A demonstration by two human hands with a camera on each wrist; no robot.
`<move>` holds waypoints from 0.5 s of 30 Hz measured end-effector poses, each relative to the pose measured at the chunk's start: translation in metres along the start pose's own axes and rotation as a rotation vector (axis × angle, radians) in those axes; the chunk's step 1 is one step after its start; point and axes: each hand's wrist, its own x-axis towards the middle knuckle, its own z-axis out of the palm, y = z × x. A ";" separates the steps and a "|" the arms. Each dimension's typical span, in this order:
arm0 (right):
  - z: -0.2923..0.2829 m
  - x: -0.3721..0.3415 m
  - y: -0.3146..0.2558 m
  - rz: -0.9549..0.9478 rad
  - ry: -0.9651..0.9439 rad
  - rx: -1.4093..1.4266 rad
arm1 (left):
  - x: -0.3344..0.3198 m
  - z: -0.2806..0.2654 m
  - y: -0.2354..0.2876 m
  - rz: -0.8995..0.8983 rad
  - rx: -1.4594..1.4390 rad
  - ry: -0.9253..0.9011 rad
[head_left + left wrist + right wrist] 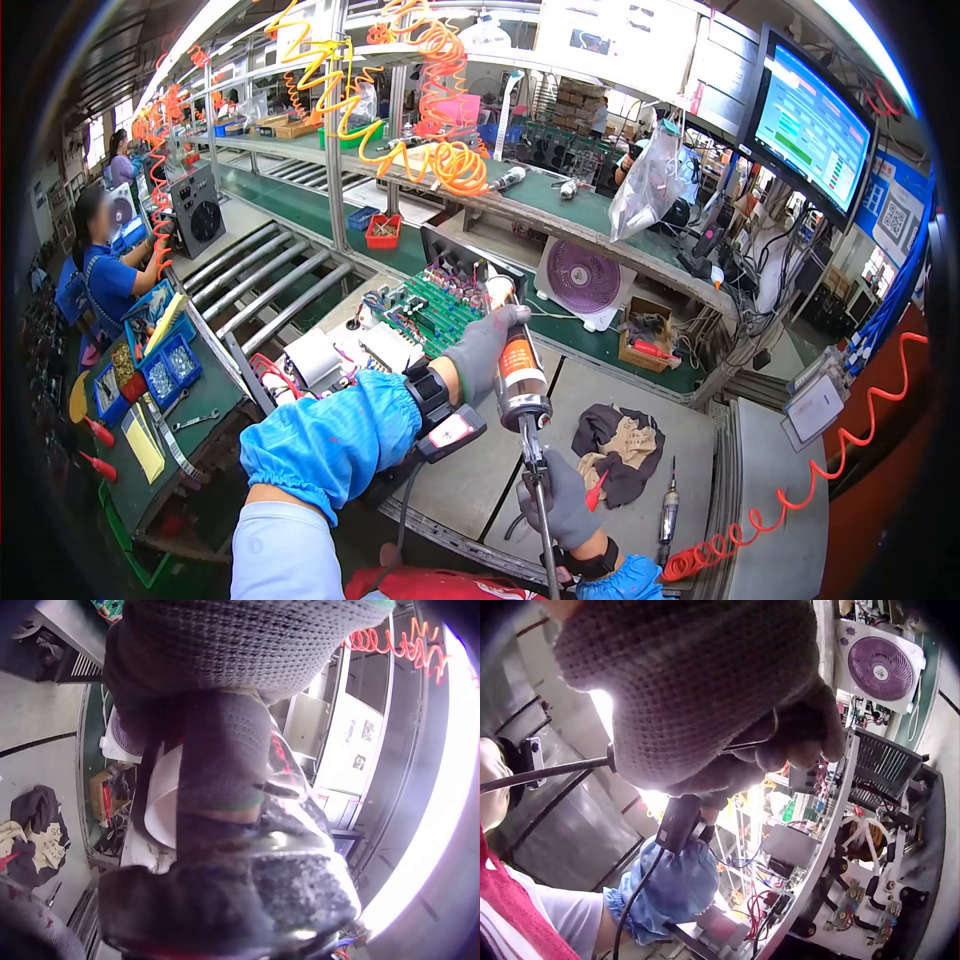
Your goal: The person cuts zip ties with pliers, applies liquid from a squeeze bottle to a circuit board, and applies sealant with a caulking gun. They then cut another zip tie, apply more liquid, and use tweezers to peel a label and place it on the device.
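At left, the left hand (475, 356) partly covers some green circuit boards (432, 312); its fingers, mostly hidden, seem to curl round the front of one caulking gun (521, 372). The right hand (562, 503) grips its handle over the bench (590, 383). Rightward lie one cloth bundle (622, 447) and one screwdriver (669, 512).

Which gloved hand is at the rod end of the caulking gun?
The right hand, gripping the caulking gun beside its metal rod. The left hand is up at the opposite, front end.
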 end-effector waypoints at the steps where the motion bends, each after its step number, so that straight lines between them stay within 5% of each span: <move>1: 0.000 -0.001 0.001 -0.006 -0.001 -0.017 | 0.000 0.000 -0.001 0.008 0.004 -0.003; 15: -0.003 -0.011 -0.018 0.002 0.032 -0.035 | -0.005 0.003 -0.008 -0.013 0.016 -0.054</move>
